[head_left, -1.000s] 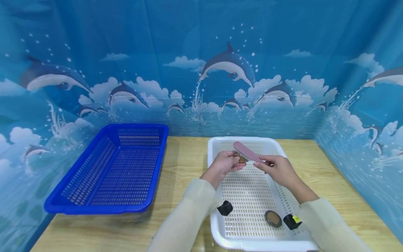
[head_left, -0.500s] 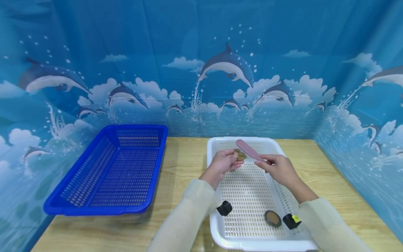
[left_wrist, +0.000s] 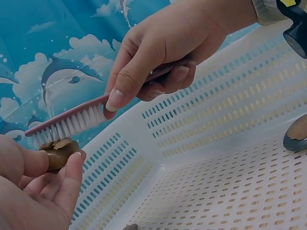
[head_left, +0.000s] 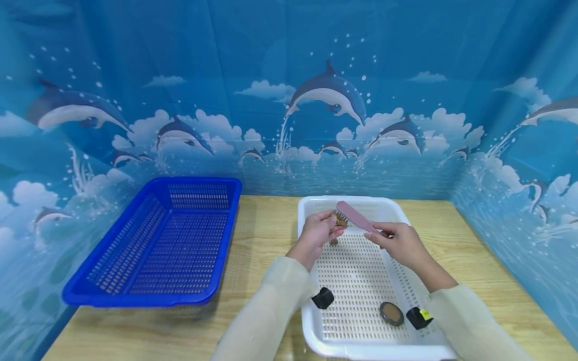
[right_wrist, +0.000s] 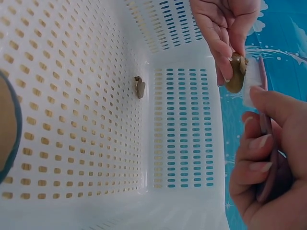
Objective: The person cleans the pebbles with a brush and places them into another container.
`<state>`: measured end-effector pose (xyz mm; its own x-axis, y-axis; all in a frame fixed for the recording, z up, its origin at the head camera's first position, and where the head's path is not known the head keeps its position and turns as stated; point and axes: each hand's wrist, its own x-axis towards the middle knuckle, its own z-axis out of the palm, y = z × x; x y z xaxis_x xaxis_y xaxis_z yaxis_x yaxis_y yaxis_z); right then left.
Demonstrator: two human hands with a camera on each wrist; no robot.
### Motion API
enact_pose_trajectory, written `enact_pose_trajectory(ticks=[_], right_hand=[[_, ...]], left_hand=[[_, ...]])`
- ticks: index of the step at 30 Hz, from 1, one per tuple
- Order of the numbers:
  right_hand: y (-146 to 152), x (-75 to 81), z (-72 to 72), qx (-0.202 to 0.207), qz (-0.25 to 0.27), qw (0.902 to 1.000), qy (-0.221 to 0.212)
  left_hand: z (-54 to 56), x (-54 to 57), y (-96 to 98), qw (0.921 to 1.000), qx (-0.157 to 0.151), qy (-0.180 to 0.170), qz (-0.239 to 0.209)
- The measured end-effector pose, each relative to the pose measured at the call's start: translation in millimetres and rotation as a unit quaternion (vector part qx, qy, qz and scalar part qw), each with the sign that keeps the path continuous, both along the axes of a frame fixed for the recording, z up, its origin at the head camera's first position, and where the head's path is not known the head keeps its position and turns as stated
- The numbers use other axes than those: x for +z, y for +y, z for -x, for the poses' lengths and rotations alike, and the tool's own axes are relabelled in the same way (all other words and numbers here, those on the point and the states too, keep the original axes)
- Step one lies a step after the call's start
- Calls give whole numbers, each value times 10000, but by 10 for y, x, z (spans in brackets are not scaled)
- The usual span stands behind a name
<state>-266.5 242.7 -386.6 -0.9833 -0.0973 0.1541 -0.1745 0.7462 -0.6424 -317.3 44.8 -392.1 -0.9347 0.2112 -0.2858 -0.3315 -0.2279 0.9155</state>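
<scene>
My left hand (head_left: 314, 233) pinches a smooth olive-brown stone (left_wrist: 57, 160) between thumb and fingers, above the far end of the white basket (head_left: 309, 321). A crust of brown mud (left_wrist: 61, 144) sits on the stone's upper side. My right hand (head_left: 399, 243) grips the handle of a pink brush (head_left: 357, 217). Its white bristles (left_wrist: 79, 123) point down and meet the crust in the left wrist view. Below the left hand, a small brown lump (right_wrist: 139, 88) lies on the basket floor. An oval grey stone with a tan, muddy-looking top (head_left: 392, 314) lies near the front.
To the left stands a blue slotted basket (head_left: 149, 301) on the wooden table (head_left: 262, 220). A dolphin-print curtain (head_left: 253, 60) hangs behind and at the sides. Black wrist cameras (head_left: 323, 298) hang under both sleeves, over the white basket.
A small brown lump now shows on the basket floor below the left hand. The left hand has turned the stone slightly, and the brush has shifted a little over it.
</scene>
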Motion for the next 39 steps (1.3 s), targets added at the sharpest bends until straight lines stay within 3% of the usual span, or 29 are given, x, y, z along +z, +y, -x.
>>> enact_pose_trajectory(ticks=[5,18,27,39], right_hand=[[-6,-1,-8,119,30,9999,31],[-17,-4,-5,-23,-75,9999,86],[3,2,8,-240,-99,9996,-64],[17,14,5,-418,-137,9990,-95]], left_hand=[[-4,-7,8,9998,-129,46,163],[-14,-59,19,9946,-937,235,387],[-43,-12,-21,9958,-852,206,264],[-21,17,-23,9995,-305,103,26]])
